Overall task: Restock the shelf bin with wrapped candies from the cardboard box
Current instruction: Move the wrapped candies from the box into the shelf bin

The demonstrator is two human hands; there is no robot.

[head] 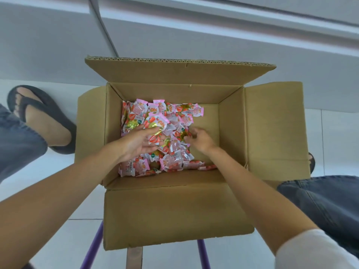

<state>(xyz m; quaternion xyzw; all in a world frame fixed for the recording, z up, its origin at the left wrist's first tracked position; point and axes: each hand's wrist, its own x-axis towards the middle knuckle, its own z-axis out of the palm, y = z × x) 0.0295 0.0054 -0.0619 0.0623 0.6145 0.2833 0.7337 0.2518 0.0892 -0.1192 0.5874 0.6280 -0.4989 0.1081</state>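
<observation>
Candies (174,158) beneath hands (136,141) (202,140), inside box (165,210)

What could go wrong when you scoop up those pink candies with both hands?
The wrapped candies lie loose on the flat fingers of the left hand, so some could slide off as it lifts out of the cardboard box. The right hand only claws into the pile, so its grip may be weak. The box seems to overhang thin purple legs, so leaning on a wall might tip it.
</observation>
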